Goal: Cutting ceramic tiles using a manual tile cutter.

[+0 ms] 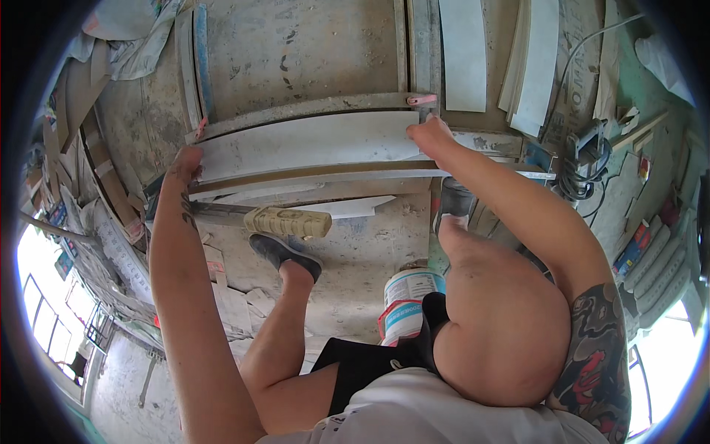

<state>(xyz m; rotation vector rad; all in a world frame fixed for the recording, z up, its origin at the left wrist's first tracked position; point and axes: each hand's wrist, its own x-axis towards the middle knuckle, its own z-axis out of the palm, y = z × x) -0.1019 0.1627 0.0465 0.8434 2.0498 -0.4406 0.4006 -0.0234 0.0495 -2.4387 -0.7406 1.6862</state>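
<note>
Head view: long white flat panel strip (310,144) lies across a grey dusty workbench (325,52). Left hand (186,164) clamped on its left end, right hand (429,135) pressing its right end, finger closure unclear.

I hold a long, pale grey-white panel (310,142) flat across the frame (296,109) beneath it, lengthwise from left to right. My left hand (185,164) grips its left end, and my right hand (430,135) presses on its right end, just below a small pink clamp (422,99) fixed to the frame. The panel's face is smooth and dusty, its near edge lying along a thin brown strip (310,176) of the frame.
</note>
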